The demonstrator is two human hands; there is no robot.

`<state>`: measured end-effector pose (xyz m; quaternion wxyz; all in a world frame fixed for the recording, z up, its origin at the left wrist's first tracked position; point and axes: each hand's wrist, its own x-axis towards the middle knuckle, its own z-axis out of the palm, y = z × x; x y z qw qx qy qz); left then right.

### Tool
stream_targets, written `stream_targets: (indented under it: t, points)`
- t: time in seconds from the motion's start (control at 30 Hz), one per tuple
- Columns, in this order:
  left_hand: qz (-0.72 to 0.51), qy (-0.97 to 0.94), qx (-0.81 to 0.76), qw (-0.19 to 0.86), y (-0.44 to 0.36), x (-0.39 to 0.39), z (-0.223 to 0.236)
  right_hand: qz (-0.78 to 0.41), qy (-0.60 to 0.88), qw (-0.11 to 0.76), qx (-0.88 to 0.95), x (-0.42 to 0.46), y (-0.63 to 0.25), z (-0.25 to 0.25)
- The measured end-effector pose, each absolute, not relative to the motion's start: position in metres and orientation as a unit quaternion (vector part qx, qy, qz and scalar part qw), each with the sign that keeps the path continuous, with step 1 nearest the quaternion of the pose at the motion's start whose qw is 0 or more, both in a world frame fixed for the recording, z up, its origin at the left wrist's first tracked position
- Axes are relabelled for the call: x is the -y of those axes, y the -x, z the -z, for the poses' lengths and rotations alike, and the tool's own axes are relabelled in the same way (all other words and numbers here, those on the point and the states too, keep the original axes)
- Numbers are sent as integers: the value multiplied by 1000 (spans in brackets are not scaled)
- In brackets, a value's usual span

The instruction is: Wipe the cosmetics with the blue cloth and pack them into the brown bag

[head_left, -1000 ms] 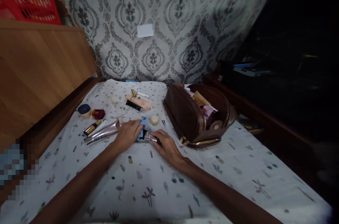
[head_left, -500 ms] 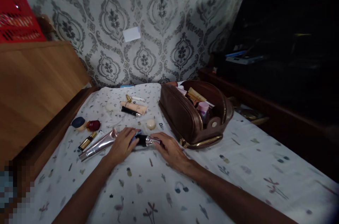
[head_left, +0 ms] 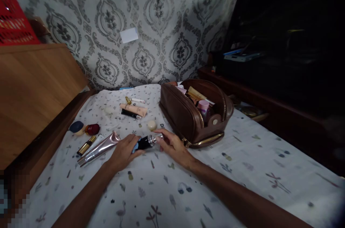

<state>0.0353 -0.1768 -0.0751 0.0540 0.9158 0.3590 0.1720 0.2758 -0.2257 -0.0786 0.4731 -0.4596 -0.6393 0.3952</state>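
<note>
A black cosmetic tube [head_left: 144, 143] with a silver cap and a blue part at its left end lies across the space between my hands. My left hand [head_left: 125, 152] is closed round its blue end. The thumb and fingers of my right hand [head_left: 175, 149] pinch the silver cap. Left of my left hand lies a shiny pinkish tube [head_left: 99, 148], with a gold-and-black cylinder [head_left: 86, 145] beside it. A small round cream-coloured item [head_left: 152, 125] sits just beyond the black tube. To the right, an unzipped brown cosmetic bag [head_left: 179, 113] holds several cosmetics, among them a pink-capped bottle [head_left: 204, 107].
On the patterned white sheet [head_left: 142, 199] farther back lie a peach tube [head_left: 134, 108], a black tube [head_left: 130, 114] and a white stick [head_left: 138, 101]. A dark red round item [head_left: 92, 129] is at left. A wooden panel [head_left: 37, 84] and a dark screen [head_left: 283, 63] flank the sheet.
The cap end of the black tube has tilted up a little, and my right fingers have shifted on the cap. My left hand still grips the other end. The view has turned slightly right.
</note>
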Motion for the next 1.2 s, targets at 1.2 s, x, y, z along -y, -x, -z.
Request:
stream_targets:
  t: [1.2]
  points:
    - [-172,-902,-395,-18,-48,186,75,-508,365,545,559,222,-269,86]
